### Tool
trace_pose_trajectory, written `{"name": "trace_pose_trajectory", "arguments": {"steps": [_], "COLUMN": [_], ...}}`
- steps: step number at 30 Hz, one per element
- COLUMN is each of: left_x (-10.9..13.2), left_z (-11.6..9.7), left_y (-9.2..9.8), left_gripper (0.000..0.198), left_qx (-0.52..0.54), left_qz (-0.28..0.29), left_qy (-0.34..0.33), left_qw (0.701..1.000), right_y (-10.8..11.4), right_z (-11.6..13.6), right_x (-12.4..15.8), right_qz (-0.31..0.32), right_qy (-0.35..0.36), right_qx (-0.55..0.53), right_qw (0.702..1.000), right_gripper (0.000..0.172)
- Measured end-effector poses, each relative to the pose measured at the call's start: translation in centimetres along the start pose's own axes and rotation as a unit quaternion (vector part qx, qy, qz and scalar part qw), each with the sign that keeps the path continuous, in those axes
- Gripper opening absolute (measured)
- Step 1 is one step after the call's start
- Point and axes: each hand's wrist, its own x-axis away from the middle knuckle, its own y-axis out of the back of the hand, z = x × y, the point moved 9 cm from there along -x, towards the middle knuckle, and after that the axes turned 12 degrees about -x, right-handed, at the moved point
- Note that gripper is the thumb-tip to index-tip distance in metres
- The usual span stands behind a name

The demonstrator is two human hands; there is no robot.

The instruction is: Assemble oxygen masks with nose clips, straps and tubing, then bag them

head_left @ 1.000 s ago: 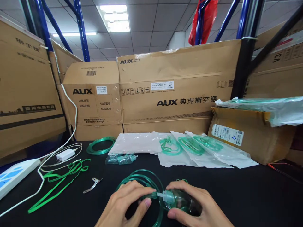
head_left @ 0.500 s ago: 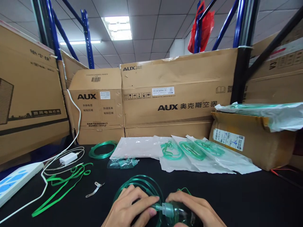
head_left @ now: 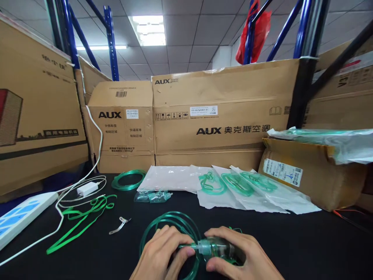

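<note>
My left hand [head_left: 164,252] pinches the end of a green plastic tube [head_left: 171,216] between thumb and forefinger. The rest of that tube lies coiled on the black table around and behind this hand. My right hand [head_left: 249,251] is closed around a see-through green oxygen mask [head_left: 218,246], thumb below and fingers above. The mask's pale connector [head_left: 204,247] points left and meets the tube end; how deep the tube sits cannot be seen. A bit of thin green strap shows behind my right fingers.
Bagged tubing sets [head_left: 239,184] and a white packet [head_left: 171,179] lie at the back. Nearer are a bag of clear green parts [head_left: 153,196], another tube coil [head_left: 128,180], green straps [head_left: 74,229], a metal strip [head_left: 119,225] and a power strip [head_left: 26,214]. Cardboard boxes [head_left: 210,136] stand behind.
The mask and connector have come up slightly and the right thumb now shows beneath the mask. My left hand still pinches the tube end. The whole view has shifted a little.
</note>
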Motion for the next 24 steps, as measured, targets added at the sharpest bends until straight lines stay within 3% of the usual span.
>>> {"name": "trace_pose_trajectory", "arguments": {"steps": [3, 11, 17, 24], "left_x": [-0.1, -0.1, 0.1, 0.6], "left_z": [-0.5, -0.3, 0.1, 1.2], "left_y": [0.3, 0.0, -0.4, -1.0], "left_gripper": [0.038, 0.051, 0.045, 0.023], "left_qx": [0.026, 0.039, 0.057, 0.052], "left_qz": [0.009, 0.03, 0.026, 0.048], "left_qy": [0.013, 0.036, 0.028, 0.076], "left_qw": [1.0, 0.998, 0.998, 0.995], "right_y": [-0.3, -0.2, -0.5, -1.5], "right_z": [0.9, 1.1, 1.4, 0.7], "right_x": [0.2, 0.4, 0.0, -0.3], "right_qz": [0.021, 0.006, 0.015, 0.026], "right_qy": [0.027, 0.039, 0.034, 0.001], "right_qx": [-0.024, -0.036, -0.038, -0.047], "right_qw": [0.999, 0.999, 0.999, 0.999], "right_gripper": [0.023, 0.025, 0.023, 0.015]}}
